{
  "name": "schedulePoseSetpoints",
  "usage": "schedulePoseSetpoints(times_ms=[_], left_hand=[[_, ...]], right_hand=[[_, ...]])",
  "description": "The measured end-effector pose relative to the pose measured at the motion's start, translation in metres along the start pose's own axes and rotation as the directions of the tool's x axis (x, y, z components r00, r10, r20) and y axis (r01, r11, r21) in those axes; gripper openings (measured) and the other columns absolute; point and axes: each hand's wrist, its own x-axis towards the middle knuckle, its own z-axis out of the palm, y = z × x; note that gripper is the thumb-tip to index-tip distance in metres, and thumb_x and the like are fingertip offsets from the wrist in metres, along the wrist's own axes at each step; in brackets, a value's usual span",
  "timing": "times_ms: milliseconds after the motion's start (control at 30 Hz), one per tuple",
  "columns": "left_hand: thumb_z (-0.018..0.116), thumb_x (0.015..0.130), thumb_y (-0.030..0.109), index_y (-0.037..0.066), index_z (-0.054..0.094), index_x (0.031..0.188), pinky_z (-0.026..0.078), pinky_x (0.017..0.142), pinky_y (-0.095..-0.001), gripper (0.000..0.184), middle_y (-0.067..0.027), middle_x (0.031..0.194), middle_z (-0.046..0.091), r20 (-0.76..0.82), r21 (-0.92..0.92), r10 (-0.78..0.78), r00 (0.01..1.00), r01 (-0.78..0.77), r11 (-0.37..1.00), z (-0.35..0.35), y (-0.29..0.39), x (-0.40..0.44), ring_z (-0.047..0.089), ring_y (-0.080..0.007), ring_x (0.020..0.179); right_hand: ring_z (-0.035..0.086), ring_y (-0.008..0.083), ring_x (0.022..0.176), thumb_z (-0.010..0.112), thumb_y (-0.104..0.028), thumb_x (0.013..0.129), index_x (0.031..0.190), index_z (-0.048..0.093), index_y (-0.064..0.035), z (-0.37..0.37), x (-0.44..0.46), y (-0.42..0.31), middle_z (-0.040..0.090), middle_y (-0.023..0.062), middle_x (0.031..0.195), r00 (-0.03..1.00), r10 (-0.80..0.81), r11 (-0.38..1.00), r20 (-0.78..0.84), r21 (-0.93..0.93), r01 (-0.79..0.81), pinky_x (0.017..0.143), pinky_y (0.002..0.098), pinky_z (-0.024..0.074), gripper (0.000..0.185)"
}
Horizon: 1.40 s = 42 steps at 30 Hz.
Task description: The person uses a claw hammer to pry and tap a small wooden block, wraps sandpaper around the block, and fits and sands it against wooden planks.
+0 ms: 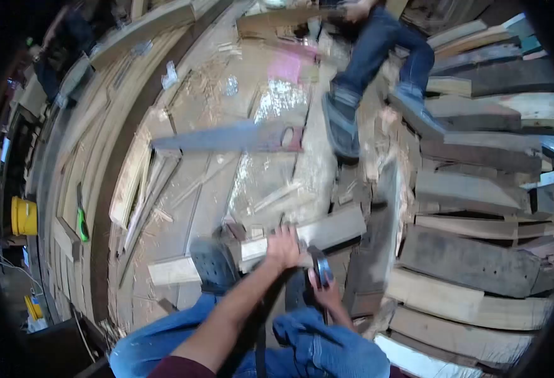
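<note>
A short wooden board point(332, 228) lies across the floor between my feet, tilted up toward the right. My left hand point(283, 247) grips it near its left part, fingers bent over the far edge. Just right of that, my right hand point(326, 291) is closed around a dark tool point(319, 264) with a shiny, bluish metal part. The tool is close to the board's near edge; blur hides its exact kind and whether it touches. My left shoe point(215, 264) stands beside the board's left end.
A handsaw point(211, 137) lies on the floor ahead, near another person's shoe point(341, 126). Stacked planks point(472, 258) line the right side; long beams point(110, 107) run along the left. A green-handled tool point(82, 220) and yellow bucket point(24, 216) are at left. Shavings litter the floor.
</note>
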Motion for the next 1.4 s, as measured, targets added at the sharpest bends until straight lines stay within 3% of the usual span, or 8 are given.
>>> schedulePoseSetpoints(times_ms=[33,133,233,300,533,933,1067,1400], left_hand=[[0.055,0.080,0.050,0.000,0.044,0.127,0.045,0.087,-0.0449,0.069,-0.0168,0.117,0.053,-0.256,0.049,0.027,0.966,-0.015,0.999,0.019,-0.002,0.000,0.052,-0.0299,0.110],[0.065,0.073,0.054,-0.002,0.045,0.122,0.045,0.084,-0.0440,0.078,-0.0166,0.113,0.051,-0.112,-0.080,0.031,0.993,-0.040,0.996,0.018,-0.004,0.003,0.051,-0.0302,0.106],[0.063,0.074,0.057,-0.001,0.046,0.120,0.042,0.085,-0.0477,0.076,-0.0171,0.112,0.050,-0.147,-0.088,0.014,0.989,-0.028,0.996,0.027,-0.004,0.007,0.049,-0.0298,0.107],[0.064,0.074,0.055,-0.001,0.046,0.120,0.042,0.085,-0.0471,0.075,-0.0164,0.112,0.050,-0.086,-0.063,0.027,0.996,-0.032,0.997,0.021,-0.007,0.006,0.049,-0.0289,0.108],[0.067,0.068,0.060,-0.002,0.044,0.127,0.038,0.097,-0.0485,0.088,-0.0200,0.123,0.044,0.110,-0.091,0.035,0.993,-0.025,0.996,0.003,-0.014,0.005,0.045,-0.0327,0.118],[0.068,0.067,0.057,0.004,0.040,0.134,0.041,0.091,-0.0520,0.090,-0.0190,0.131,0.042,0.036,-0.086,0.064,0.997,-0.061,0.994,0.007,-0.023,0.007,0.044,-0.0320,0.119],[0.065,0.074,0.045,0.006,0.040,0.133,0.044,0.086,-0.0530,0.074,-0.0163,0.126,0.045,0.041,0.011,0.047,0.998,-0.048,0.999,0.016,-0.017,0.010,0.045,-0.0311,0.117],[0.057,0.083,0.030,0.005,0.044,0.126,0.048,0.079,-0.0549,0.051,-0.0124,0.116,0.050,-0.049,0.071,0.045,0.998,-0.042,0.997,0.029,-0.014,0.011,0.049,-0.0284,0.112]], right_hand=[[0.058,0.0202,0.060,0.060,-0.040,0.090,0.084,0.063,0.0005,-0.005,-0.001,-0.009,0.059,0.0150,0.064,0.998,-0.003,0.998,0.066,0.057,0.000,0.057,0.0377,0.0441,0.041],[0.051,0.0161,0.062,0.049,-0.015,0.092,0.083,0.060,0.0005,-0.006,0.008,0.016,0.056,0.0093,0.065,0.977,-0.105,0.993,0.186,0.077,0.092,0.058,0.0334,0.0429,0.021],[0.048,0.0087,0.065,0.047,-0.027,0.097,0.092,0.058,-0.0041,-0.009,0.009,0.006,0.052,-0.0018,0.072,0.938,-0.007,0.971,0.346,0.228,-0.076,0.060,0.0245,0.0399,0.025],[0.046,0.0070,0.061,0.046,-0.033,0.099,0.093,0.057,-0.0050,0.002,0.010,0.012,0.051,-0.0016,0.071,0.964,-0.194,0.967,0.183,0.203,0.156,0.055,0.0234,0.0379,0.031],[0.049,0.0104,0.067,0.054,-0.013,0.091,0.091,0.059,-0.0005,-0.004,0.004,0.037,0.053,0.0004,0.071,0.973,0.071,0.974,0.221,0.196,-0.115,0.061,0.0285,0.0416,0.013],[0.047,0.0066,0.052,0.054,-0.024,0.096,0.087,0.059,-0.0028,-0.008,0.004,0.029,0.050,-0.0033,0.060,0.963,-0.108,0.990,0.247,0.113,0.082,0.047,0.0237,0.0359,0.023],[0.044,0.0102,0.051,0.055,-0.020,0.094,0.081,0.056,-0.0003,0.002,0.002,-0.002,0.050,0.0005,0.060,0.936,-0.308,0.950,0.171,0.004,0.312,0.048,0.0277,0.0351,0.024],[0.060,0.0264,0.061,0.056,-0.017,0.085,0.096,0.062,-0.0001,0.005,0.004,-0.002,0.059,0.0145,0.069,0.969,-0.111,0.979,0.222,-0.144,0.145,0.059,0.0352,0.0464,0.021]])
